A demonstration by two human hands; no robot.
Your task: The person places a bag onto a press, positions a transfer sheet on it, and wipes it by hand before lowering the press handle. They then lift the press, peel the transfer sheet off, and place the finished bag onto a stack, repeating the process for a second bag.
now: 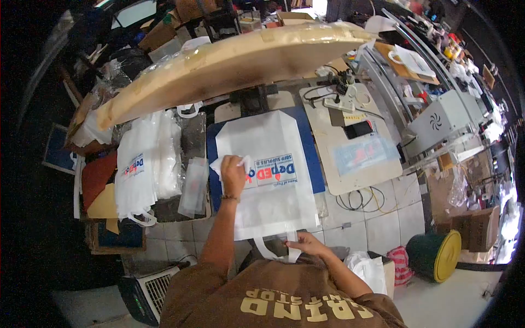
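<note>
A white bag (pixel 273 210) with blue and red lettering lies flat on a blue board (pixel 309 131), its handles toward my body. My left hand (pixel 234 169) is closed on a crumpled white cloth (pixel 217 165) over the left side of the print. Near the bag's lower edge, my right hand (pixel 306 244) has its fingers pressed together on the white handle (pixel 293 252). To the left, a stack of white bags (pixel 147 164) carries similar printing.
A long wrapped board (pixel 240 65) spans the far side. On the right table (pixel 350 183) are a phone (pixel 358 129), a power strip (pixel 338 104) and a clear plastic sheet (pixel 366 156). A grey machine (pixel 445 123) stands farther right, above a green bin (pixel 432 254).
</note>
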